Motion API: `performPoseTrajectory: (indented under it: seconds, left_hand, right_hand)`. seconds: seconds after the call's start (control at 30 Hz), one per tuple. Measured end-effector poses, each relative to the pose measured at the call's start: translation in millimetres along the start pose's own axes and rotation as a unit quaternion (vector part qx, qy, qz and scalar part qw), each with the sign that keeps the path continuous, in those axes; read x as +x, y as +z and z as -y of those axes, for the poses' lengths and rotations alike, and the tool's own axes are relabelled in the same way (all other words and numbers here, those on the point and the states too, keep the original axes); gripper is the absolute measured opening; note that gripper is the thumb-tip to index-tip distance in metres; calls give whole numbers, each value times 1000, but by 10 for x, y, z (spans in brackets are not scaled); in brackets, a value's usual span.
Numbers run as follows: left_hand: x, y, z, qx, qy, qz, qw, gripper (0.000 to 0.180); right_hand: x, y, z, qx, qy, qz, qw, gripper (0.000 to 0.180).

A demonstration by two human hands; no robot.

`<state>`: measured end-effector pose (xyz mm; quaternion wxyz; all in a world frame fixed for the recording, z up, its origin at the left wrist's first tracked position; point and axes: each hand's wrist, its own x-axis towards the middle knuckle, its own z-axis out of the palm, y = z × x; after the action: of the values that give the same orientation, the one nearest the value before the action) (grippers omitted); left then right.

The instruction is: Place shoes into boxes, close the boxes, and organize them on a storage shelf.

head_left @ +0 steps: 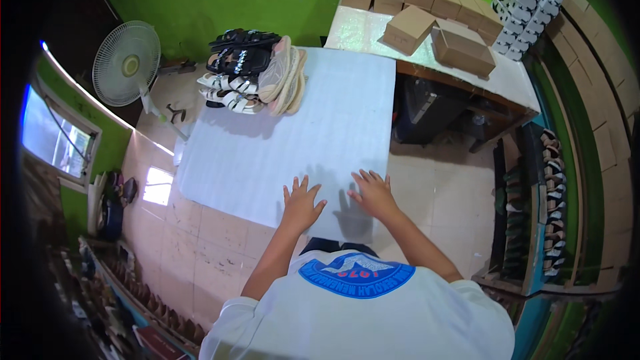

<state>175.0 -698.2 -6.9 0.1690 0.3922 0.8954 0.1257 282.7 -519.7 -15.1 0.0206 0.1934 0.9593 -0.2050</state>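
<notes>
We press both palms flat on the near edge of the big white sheet (293, 133), left hand (301, 203) and right hand (372, 192) side by side, fingers spread, gripping nothing, perhaps to hold it flat. Stacked sandals (250, 73) sit on its far left corner. Far right, plain brown cardboard boxes (437, 23) crowd the table (513, 80).
</notes>
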Motion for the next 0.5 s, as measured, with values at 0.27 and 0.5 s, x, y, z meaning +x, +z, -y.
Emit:
performPoseTrajectory:
  seconds: [0.27, 0.5]
  left_hand:
    - [515, -613, 774, -8, -28, -122, 992, 56]
    - [1017, -1305, 1320, 28, -24, -158, 987, 60]
  right_hand:
    - [1050, -228, 782, 99, -3, 28, 995, 68]
    - [2367, -141, 1356, 334, 36, -66, 940, 94]
